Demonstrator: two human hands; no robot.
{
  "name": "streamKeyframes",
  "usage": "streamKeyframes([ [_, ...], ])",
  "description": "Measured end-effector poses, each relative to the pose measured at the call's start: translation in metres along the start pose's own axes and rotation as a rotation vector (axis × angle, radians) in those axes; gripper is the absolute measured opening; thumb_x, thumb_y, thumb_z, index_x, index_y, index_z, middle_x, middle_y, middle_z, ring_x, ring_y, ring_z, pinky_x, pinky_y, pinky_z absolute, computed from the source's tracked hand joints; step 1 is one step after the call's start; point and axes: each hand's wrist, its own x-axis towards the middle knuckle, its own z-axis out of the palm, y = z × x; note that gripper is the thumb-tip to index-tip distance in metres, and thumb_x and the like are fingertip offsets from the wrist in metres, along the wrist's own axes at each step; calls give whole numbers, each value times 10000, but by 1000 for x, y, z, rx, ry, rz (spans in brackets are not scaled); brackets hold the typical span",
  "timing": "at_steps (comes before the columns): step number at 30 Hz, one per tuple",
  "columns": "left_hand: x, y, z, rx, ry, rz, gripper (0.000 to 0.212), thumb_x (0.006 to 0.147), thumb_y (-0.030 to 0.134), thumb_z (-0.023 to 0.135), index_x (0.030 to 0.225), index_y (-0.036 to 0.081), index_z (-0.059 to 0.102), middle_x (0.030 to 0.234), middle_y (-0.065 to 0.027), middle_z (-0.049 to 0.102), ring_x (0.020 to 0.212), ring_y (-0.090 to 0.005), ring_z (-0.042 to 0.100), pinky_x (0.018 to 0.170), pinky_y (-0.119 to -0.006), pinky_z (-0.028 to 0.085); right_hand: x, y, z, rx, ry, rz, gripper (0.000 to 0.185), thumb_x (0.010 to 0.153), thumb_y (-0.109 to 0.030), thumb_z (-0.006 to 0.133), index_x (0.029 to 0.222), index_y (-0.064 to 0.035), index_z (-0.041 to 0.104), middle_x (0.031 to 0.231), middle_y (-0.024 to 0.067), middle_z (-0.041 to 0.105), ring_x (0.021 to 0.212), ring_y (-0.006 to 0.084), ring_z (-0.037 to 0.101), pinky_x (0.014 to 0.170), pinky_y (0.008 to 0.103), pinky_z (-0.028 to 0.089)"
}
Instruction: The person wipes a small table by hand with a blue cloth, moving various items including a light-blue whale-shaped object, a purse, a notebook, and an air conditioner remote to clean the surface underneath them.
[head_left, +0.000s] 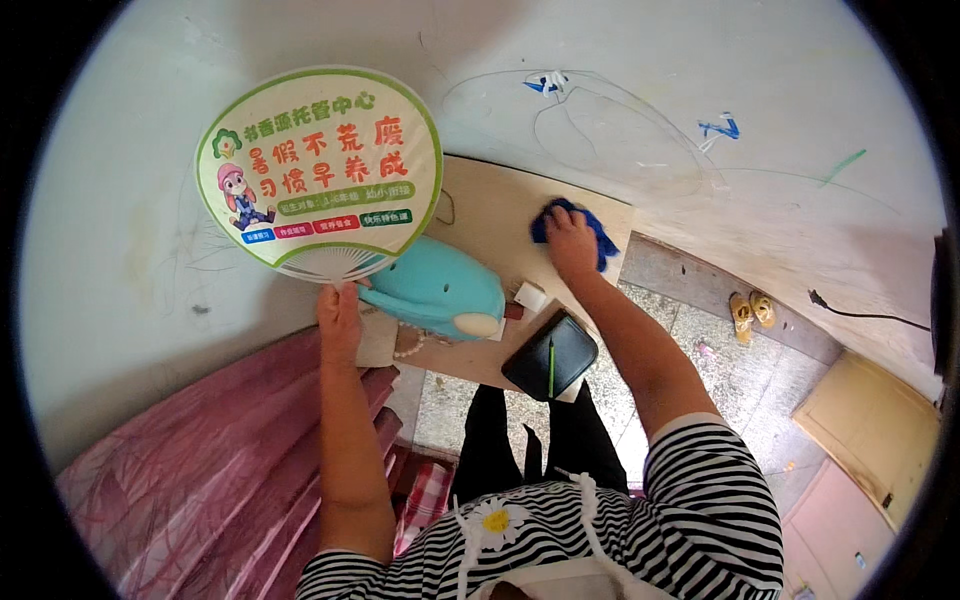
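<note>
My left hand (341, 319) grips the short handle of a plastic hand fan (322, 169), its round printed face held up in front of the wall. My right hand (572, 244) rests on a crumpled dark blue cloth (600, 238), which lies on the right part of a light wooden tabletop (510, 202). Between my hands a turquoise plush-like case or toy (442, 285) lies on the table, partly behind the fan. Close to me are a small white box (531, 296) and a black case (536, 360) with a green pencil (551, 367) across it.
A looped cord (448, 206) and a beaded string (411, 345) lie on the table. A scribbled wall (660, 97) borders its far side. Pink fabric (225, 465) hangs or lies at left. Yellow slippers (742, 319), a black plug cable (862, 309) and a wooden panel (870, 427) are at right.
</note>
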Motion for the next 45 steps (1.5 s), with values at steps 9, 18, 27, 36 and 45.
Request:
streamKeyframes([
  [9,4,-8,-3,84,6,97,201,872,183,390,814,32,510,777,-18,497,712,-112,429,660,-244,352,40,-54,-1,141,-243,-514,218,729,-166,487,910,-148,608,1051,-12,479,960,214,427,686,345,405],
  [18,2,2,-4,-55,-40,63,204,876,188,380,804,45,506,794,-20,494,773,-124,434,712,-248,342,-16,3,-35,30,-318,-496,258,741,-195,461,957,-168,599,1082,-28,459,952,210,424,661,346,396],
  [27,1,6,-1,-14,-10,-10,210,882,179,376,801,34,505,789,-17,478,745,-114,412,685,-236,334,32,-57,-2,123,-269,-379,291,725,-177,491,997,-220,586,1151,-32,440,1026,210,406,727,375,396],
  [36,4,0,-11,79,-105,45,217,875,191,396,851,29,538,839,-20,498,765,-110,411,694,-239,335,-72,65,-40,90,-256,-106,320,733,-150,459,1023,-232,568,1161,23,443,1035,276,418,823,376,396],
  [45,5,5,-14,114,-136,75,206,857,187,428,862,17,544,922,-111,482,901,-234,409,823,-325,309,-101,49,-109,303,-113,279,471,583,-7,566,1041,-115,539,1062,126,501,947,324,473,816,401,393],
])
